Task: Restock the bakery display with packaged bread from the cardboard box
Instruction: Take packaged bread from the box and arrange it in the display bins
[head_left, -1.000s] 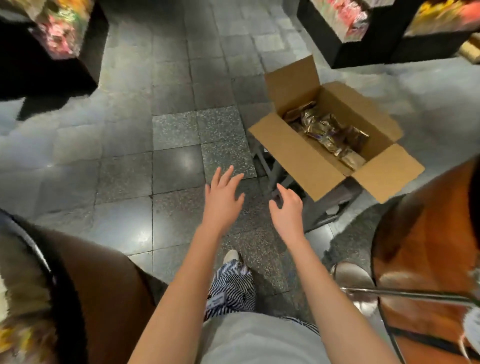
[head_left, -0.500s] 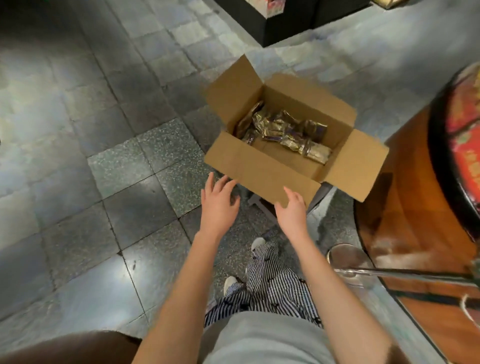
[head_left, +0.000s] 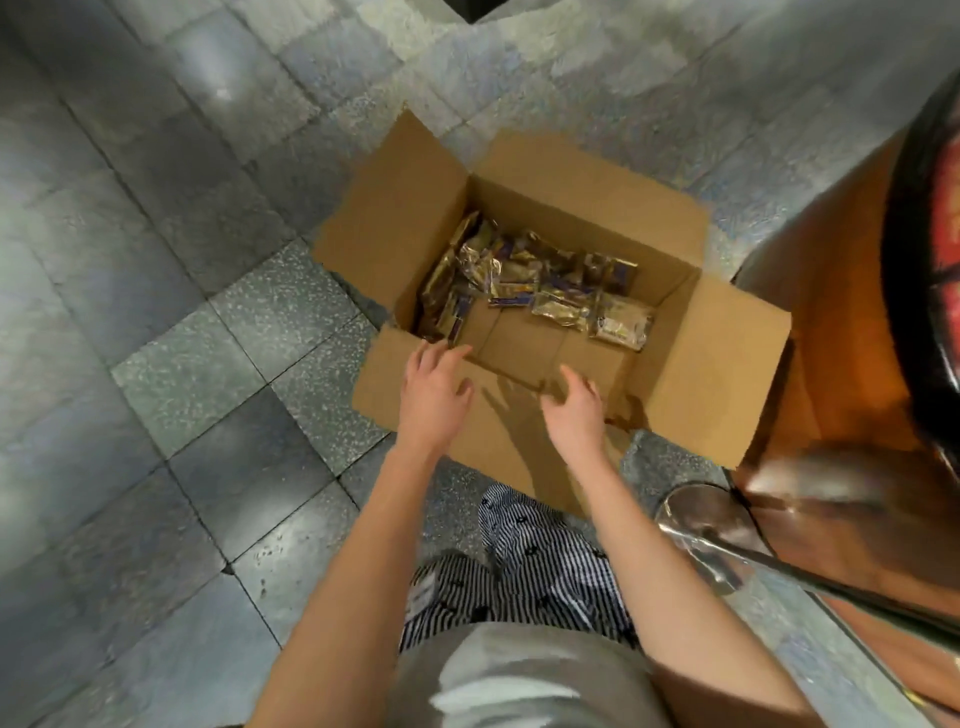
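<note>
**Edges and Blur Concealed Much**

The print on the packs (head_left: 550, 291) was too small and blurred to read. The display (head_left: 831, 338) ran off the right edge, its top a red smear. The pole (head_left: 810, 577) was cut by the same edge. The box (head_left: 727, 364) hid whatever lay beneath it.

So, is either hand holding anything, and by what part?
Nothing. Left hand and right hand are both open and empty, over the box and its near flap.
</note>
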